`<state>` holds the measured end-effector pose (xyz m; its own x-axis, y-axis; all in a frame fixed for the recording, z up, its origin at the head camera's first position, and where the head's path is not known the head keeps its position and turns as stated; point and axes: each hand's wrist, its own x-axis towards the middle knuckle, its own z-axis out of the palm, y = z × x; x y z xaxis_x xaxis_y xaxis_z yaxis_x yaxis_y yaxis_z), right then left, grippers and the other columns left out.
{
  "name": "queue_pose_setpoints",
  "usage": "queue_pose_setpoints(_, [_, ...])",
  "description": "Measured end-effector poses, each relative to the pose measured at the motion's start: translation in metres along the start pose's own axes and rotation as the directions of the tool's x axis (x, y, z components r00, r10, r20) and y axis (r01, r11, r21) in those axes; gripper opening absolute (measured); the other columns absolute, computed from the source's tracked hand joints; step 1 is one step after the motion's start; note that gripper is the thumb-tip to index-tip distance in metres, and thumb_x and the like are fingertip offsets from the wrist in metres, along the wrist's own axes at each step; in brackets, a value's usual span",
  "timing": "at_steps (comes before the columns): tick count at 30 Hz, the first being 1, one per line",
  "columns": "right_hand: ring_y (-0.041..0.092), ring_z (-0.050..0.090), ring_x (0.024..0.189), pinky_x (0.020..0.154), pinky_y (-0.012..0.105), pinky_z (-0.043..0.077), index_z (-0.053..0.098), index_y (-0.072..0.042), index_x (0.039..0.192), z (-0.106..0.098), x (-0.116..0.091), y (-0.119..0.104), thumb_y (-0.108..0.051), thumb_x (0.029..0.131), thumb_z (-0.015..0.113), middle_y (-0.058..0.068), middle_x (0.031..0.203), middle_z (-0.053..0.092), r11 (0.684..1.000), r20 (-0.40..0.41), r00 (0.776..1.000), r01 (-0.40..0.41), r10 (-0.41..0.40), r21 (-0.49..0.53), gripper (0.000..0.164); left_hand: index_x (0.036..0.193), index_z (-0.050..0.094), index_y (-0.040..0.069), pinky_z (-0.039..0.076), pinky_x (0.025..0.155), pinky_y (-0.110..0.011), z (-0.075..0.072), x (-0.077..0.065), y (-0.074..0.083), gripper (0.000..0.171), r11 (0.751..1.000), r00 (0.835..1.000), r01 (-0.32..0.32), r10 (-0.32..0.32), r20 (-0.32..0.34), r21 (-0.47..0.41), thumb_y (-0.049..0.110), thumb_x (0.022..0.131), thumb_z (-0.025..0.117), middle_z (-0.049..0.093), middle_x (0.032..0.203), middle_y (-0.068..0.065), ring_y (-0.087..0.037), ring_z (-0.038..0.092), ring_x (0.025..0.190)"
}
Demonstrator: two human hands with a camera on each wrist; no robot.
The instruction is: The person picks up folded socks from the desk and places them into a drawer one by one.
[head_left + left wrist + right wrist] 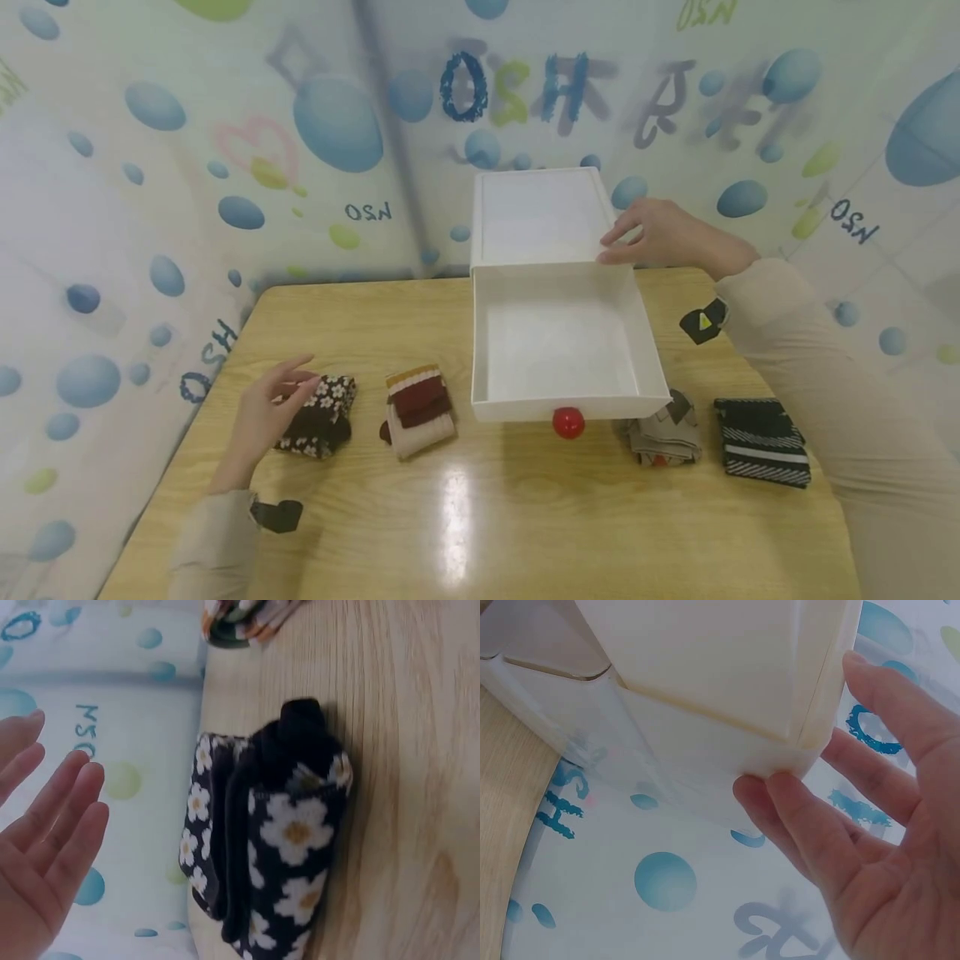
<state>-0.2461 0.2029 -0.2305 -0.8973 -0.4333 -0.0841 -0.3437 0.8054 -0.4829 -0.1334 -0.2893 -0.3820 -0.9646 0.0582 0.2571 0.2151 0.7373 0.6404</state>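
A white box [491, 410] stands toward the far side of the table, its near compartment uncovered and showing a bare inside. A red knob [568, 423] sits on its front. Behind the compartment lies a rimmed white panel [551, 217]. My right hand [667, 233] grips the box near the panel's right edge; in the right wrist view the thumb and fingertips [784, 787] meet different sides of a corner. At left, my left hand [258, 408] hovers with loosely extended fingers beside folded black socks with white flowers [296, 832], holding nothing.
Folded cream and maroon socks [422, 410] lie left of the box. Grey patterned socks [663, 433] lie near its front right corner, with black-and-white striped socks [761, 442] farther right. A patterned curtain [337, 217] rises behind the wooden table [360, 533].
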Motion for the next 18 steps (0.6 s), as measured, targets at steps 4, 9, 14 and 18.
queue_pose_setpoints(4, [0.036,0.055,0.096,0.081,0.047,0.044,0.061,0.000,0.110,0.000,0.000,0.000,-0.034,0.081,0.063,0.022,0.122,0.040,1.000,0.002,1.000,-0.007,0.007,0.003,0.045,0.130,0.044,0.009,0.048,0.072,-0.046,-0.004,0.002,-0.009,0.044,0.999,0.998,0.037,-0.036,0.048,-0.021,0.024,0.089,0.053,0.058,0.108,-0.016,-0.015,0.054,0.089])
queue_pose_setpoints(9, [0.035,0.056,0.094,0.081,0.046,0.045,0.062,0.001,0.109,0.001,0.000,0.000,-0.033,0.081,0.063,0.023,0.121,0.040,1.000,-0.007,1.000,0.000,0.000,0.000,0.043,0.131,0.041,0.004,0.043,0.083,-0.044,-0.004,0.003,-0.023,0.051,0.987,0.991,0.135,-0.134,0.027,-0.084,0.026,0.087,0.056,0.050,0.120,-0.020,-0.019,0.047,0.105])
queue_pose_setpoints(14, [0.036,0.056,0.095,0.081,0.046,0.045,0.062,0.001,0.109,0.001,0.000,0.000,-0.033,0.081,0.063,0.022,0.120,0.041,1.000,-0.005,1.000,-0.002,0.002,0.004,0.044,0.133,0.035,0.001,0.034,0.090,-0.054,-0.006,0.001,-0.032,0.058,0.966,0.975,0.218,-0.208,0.085,-0.137,0.026,0.086,0.058,0.039,0.128,-0.026,-0.040,0.036,0.115])
queue_pose_setpoints(18, [0.035,0.057,0.094,0.080,0.046,0.045,0.062,0.000,0.109,0.001,0.000,0.001,-0.033,0.081,0.063,0.022,0.120,0.041,1.000,-0.008,1.000,-0.003,0.003,-0.002,0.043,0.136,0.030,0.000,0.030,0.091,-0.057,-0.007,-0.001,-0.038,0.063,0.959,0.958,0.254,-0.232,0.171,-0.122,0.026,0.086,0.059,0.034,0.131,-0.030,-0.045,0.032,0.117])
